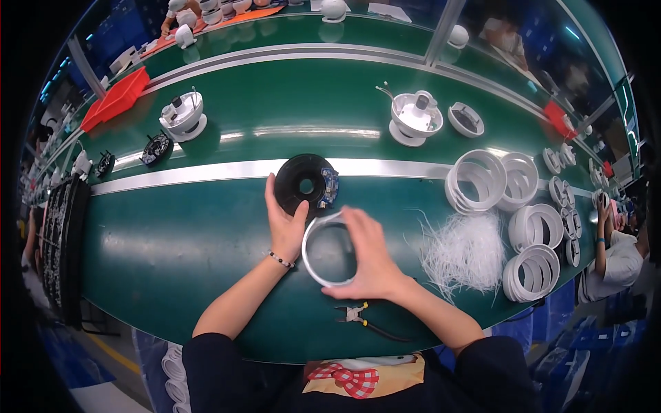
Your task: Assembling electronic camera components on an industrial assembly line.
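My left hand [284, 224] grips the black disc [292, 168] by its near left edge, the blue board [331, 189] on the disc's far side from my thumb. My right hand [375, 255], curved around the white ring [308, 258], holds it upright just below the disc; I can't tell whether they touch. The cutters [354, 314] lie just below my right hand, with white strips [465, 258] and more rings [454, 193] to its right.

Factory assembly line (green bench [165, 268], open white shells [418, 124]).
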The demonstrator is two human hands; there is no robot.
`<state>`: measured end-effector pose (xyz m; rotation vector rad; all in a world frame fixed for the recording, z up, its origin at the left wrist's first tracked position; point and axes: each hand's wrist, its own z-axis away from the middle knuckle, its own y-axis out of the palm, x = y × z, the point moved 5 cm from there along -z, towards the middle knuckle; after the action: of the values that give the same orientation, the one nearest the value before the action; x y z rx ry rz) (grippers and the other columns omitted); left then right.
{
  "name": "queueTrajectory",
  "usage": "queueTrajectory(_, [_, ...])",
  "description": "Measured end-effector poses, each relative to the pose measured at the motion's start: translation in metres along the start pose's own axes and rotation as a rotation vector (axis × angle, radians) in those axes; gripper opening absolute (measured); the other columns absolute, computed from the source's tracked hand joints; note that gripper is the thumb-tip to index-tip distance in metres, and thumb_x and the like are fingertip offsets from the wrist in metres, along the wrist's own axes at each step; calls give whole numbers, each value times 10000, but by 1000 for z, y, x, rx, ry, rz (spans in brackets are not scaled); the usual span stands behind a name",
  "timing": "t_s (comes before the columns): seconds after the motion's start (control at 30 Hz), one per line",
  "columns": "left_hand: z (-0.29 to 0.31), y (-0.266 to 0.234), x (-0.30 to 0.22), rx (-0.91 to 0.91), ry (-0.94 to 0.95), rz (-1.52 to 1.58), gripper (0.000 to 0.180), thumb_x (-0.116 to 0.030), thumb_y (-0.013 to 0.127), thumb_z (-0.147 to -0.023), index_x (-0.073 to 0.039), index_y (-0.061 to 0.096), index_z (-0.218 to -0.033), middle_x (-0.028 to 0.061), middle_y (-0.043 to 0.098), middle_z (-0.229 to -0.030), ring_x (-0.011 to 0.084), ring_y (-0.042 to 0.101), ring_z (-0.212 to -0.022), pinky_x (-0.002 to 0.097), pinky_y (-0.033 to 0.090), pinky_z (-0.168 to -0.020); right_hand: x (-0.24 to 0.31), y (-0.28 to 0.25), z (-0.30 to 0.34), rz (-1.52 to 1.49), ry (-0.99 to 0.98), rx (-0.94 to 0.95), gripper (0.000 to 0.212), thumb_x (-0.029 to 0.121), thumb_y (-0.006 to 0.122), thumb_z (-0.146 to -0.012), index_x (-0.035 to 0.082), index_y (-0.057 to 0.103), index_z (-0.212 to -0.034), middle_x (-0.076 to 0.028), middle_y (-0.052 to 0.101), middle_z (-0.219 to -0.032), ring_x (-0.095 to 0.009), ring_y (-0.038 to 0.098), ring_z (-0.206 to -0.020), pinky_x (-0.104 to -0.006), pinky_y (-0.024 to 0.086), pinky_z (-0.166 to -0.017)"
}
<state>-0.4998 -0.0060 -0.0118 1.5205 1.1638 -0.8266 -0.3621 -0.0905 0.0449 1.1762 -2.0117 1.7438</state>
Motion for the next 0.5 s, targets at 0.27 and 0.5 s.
queueTrajectory(0.27, [19,3,17,190,-381,324,666,6,573,-726,-74,252,-1303,67,406,-1248,203,406,-1152,345,381,-926,-39,14,-39,-442,242,-390,1146,397,797,-512,-88,109,-1289,-274,256,-1263,-374,279,-1177,-420,247,-984])
queueTrajectory(0.5, [4,-13,-7,838,-636,981,954,-664,504,-685,-86,152,-1357,144,229,-1372,310,259,-1250,484,220,-1020,-8,16,-55,-223,109,-237,1172,364,810,-481,-37,100,-1324,-258,241,-1290,-362,264,-1205,-414,235,-1003])
